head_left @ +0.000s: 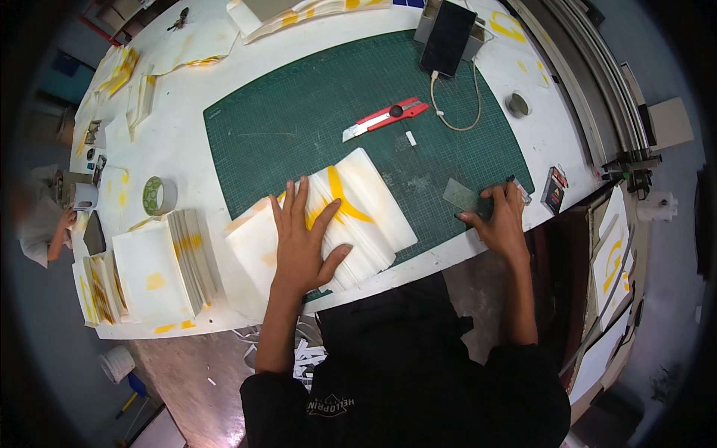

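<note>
My left hand (pixel 306 243) lies flat, fingers spread, on a fanned stack of folded white sheets (pixel 377 198) with yellow markings. The stack rests partly on a green cutting mat (pixel 291 97). By the mat's right edge, my right hand (pixel 500 220) rests with its thumb and index finger apart, next to a small translucent rectangular piece (pixel 461 194). Beside its outer fingers is a small pale item (pixel 525 197), partly hidden. A red and white utility knife (pixel 387 117) lies beyond the stack, blade to the left. Close to it is a small white piece (pixel 411 138).
More folded stacks (pixel 153 265) stand at the left, near a roll of tape (pixel 158 196). A phone (pixel 448 37) with a cable leans at the back. A small dark box (pixel 554 190) and metal rails (pixel 597 82) are at the right. Another person (pixel 45 220) is at far left.
</note>
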### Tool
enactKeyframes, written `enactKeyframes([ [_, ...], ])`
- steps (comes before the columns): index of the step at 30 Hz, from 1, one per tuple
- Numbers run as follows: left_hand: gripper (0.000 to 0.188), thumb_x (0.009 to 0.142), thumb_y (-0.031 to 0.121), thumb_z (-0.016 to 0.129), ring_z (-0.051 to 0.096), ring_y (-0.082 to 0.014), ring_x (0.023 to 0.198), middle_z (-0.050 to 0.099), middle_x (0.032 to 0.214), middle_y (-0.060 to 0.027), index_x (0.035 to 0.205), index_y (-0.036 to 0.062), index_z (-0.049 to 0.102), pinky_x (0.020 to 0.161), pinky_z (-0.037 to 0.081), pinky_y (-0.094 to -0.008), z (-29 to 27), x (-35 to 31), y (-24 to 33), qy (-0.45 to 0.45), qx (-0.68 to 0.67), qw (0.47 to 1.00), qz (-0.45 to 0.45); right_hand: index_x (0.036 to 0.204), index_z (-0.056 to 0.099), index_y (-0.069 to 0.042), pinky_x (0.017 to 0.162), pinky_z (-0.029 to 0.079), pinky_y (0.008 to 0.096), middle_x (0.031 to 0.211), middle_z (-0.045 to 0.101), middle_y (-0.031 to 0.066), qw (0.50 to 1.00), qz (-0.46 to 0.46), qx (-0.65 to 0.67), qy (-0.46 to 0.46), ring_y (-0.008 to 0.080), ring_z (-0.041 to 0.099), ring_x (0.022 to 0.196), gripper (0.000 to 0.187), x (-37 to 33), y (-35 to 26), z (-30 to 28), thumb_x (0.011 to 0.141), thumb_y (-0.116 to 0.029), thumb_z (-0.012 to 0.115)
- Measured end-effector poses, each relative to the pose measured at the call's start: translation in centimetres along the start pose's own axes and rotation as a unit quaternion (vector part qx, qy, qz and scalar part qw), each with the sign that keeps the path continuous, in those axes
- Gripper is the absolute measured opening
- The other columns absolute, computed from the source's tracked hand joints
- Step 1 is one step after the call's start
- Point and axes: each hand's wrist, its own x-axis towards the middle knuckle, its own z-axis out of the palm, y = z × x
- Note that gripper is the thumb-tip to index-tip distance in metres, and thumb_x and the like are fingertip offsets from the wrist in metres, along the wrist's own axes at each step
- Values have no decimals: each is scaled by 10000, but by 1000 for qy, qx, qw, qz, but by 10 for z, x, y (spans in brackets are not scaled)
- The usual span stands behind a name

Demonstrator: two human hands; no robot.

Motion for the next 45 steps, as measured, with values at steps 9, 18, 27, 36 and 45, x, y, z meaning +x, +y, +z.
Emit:
enactKeyframes([
  [9,649,953,570,566,150,-517,1567,233,1676,-302,1437,139,593,1237,32,-690,3,-1,-5,3,14,1000,6,1168,666,-12,752,475,388,853,629,98,923,-57,380,37,230,557,708,336,-2,-59,24,866,-51,807],
  [18,642,953,555,584,153,-529,1562,224,1671,-321,1440,138,588,1229,39,-701,0,-1,-1,-3,10,1000,5,1287,701,-60,803,456,418,888,687,129,954,-215,208,-38,290,635,777,376,8,-74,44,912,-41,709],
  [27,639,963,572,565,155,-544,1555,233,1665,-324,1436,143,592,1222,48,-713,1,0,-2,-9,26,1000,13,1234,732,-56,820,467,419,915,720,147,942,-284,177,27,308,651,775,329,109,-110,71,906,-77,717],
  [36,647,967,580,560,164,-539,1554,238,1663,-321,1434,132,583,1228,45,-705,0,0,-2,-6,24,1000,4,989,754,-74,918,457,417,1049,733,50,880,-459,111,49,249,640,1004,288,82,-84,57,731,53,737],
  [45,646,953,567,579,164,-526,1560,241,1667,-313,1433,134,586,1232,47,-696,3,-1,-1,-7,32,999,-2,1030,758,-82,979,453,491,1094,713,50,888,-440,130,-18,237,632,1027,356,-29,-15,26,711,76,750],
])
